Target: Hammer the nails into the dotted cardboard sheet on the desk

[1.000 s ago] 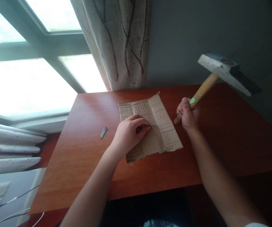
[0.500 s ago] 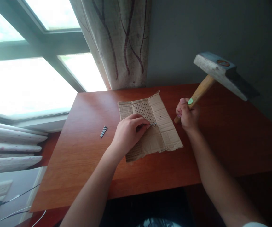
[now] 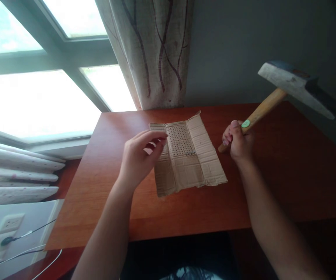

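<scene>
Hammer point(image 3: 278, 95): raised off the bench point(image 3: 97, 217) on the right, its metal head point(image 3: 290, 81) uppermost and seen against the grey wall point(image 3: 229, 50).
Heft: likely head-heavy and stiff, the wooden handle point(image 3: 264, 109) perhaps a little slick; low down suits a swing, nearer the head gives finer control.
Right grip: the right hand point(image 3: 240, 142) is wrapped round the handle near its lower end, by the pale green sticker point(image 3: 245, 123); the butt juts out below.
Left grip: the left hand point(image 3: 138, 155) is narrow, thumb and forefinger tips near each other at the left edge of the cardboard point(image 3: 187, 169); whether they pinch anything, I cannot tell.
Cardboard: lies creased on the bench between the two hands, with rows of small holes point(image 3: 178, 136) in its middle panel; probably light, soft and easily torn, best held by its plain near part or an outer flap.
Metal studs point(image 3: 190, 153): a short row along the nearest holes, perhaps nail heads, too small to be sure.
Bench: reddish-brown, wood-grained, with a sheen; probably smooth, so light card could slide.
Room: bright window point(image 3: 30, 105) at left, patterned curtain point(image 3: 159, 54) beyond the bench, wall sockets point(image 3: 12, 223) and cables point(image 3: 33, 230) at lower left.
</scene>
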`<state>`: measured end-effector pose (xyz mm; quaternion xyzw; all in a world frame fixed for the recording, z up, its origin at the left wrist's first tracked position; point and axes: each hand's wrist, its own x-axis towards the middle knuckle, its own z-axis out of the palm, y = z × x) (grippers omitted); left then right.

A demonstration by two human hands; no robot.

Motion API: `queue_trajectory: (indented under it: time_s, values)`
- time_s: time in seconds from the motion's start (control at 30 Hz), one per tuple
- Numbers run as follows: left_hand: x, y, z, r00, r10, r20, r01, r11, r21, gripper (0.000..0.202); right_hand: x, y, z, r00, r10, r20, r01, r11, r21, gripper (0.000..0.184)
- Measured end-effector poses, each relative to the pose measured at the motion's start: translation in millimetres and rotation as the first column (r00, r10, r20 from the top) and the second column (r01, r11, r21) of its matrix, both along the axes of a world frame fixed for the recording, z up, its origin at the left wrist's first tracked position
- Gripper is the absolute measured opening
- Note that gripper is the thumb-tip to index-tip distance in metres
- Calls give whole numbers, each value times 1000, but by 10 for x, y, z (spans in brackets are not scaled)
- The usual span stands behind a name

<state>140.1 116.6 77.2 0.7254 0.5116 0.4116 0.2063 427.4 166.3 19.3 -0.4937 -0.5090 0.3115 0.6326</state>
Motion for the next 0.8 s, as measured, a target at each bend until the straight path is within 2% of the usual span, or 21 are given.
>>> queue_trajectory:
  time_s: [0.07, 0.13, 0.2, 0.27, 0.43, 0.57, 0.8]
  values:
    - [-220, 5, -24, 981, 151, -124, -150, 989, 10, 16, 5, -1, -4, 999, 13, -45, -12, 1000, 13, 60]
    - [-436, -2, -85, 903, 247, -350, -268, 963, -10, 16, 0, -6, -1, 996, 23, -82, -21, 999, 29, 60]
    - [-602, -28, -164, 794, 262, -549, -342, 939, -47, 15, -9, -14, 9, 994, 33, -100, -29, 999, 38, 59]
    - [-694, -70, -237, 705, 256, -662, -395, 917, -65, 16, -18, -20, 18, 994, 36, -105, -31, 999, 41, 58]
    - [-692, -162, -334, 592, 227, -773, -461, 882, -95, 26, -30, -14, 10, 998, 4, -67, -3, 1000, 6, 58]
    - [-654, -172, -385, 531, 187, -827, -498, 858, -125, 32, -24, 4, -22, 995, 32, -95, -26, 997, 73, 59]
    - [-659, -165, -444, 493, 176, -852, -538, 831, -140, 37, -14, 12, -23, 991, 54, -123, -41, 993, 108, 58]
